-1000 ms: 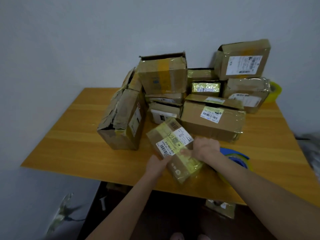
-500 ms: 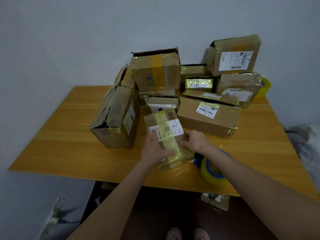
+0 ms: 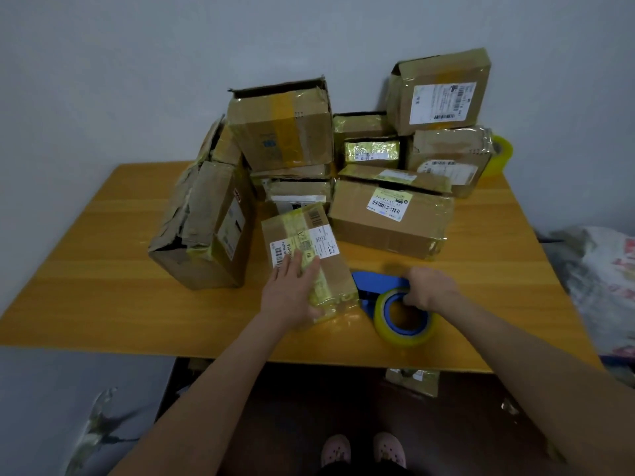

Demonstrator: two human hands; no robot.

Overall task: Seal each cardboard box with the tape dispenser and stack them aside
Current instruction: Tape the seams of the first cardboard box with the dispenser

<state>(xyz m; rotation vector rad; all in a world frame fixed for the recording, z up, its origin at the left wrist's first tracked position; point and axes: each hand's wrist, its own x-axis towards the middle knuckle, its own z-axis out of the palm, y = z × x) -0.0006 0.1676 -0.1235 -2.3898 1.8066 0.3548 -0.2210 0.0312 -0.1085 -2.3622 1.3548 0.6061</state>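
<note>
The sealing step is judged to be just starting. The small cardboard box (image 3: 319,235) is held down near the front edge of the worktop (image 3: 103,269) by the left hand (image 3: 292,293), its fingers laid straight and flat on top. The tape dispenser (image 3: 378,281), just beside the box, is gripped by the curled fingers of the right hand (image 3: 429,288). Next, the dispenser probably must be lifted onto the box seam. The box is already banded with yellowish tape, labelled in white and slightly crumpled.
</note>
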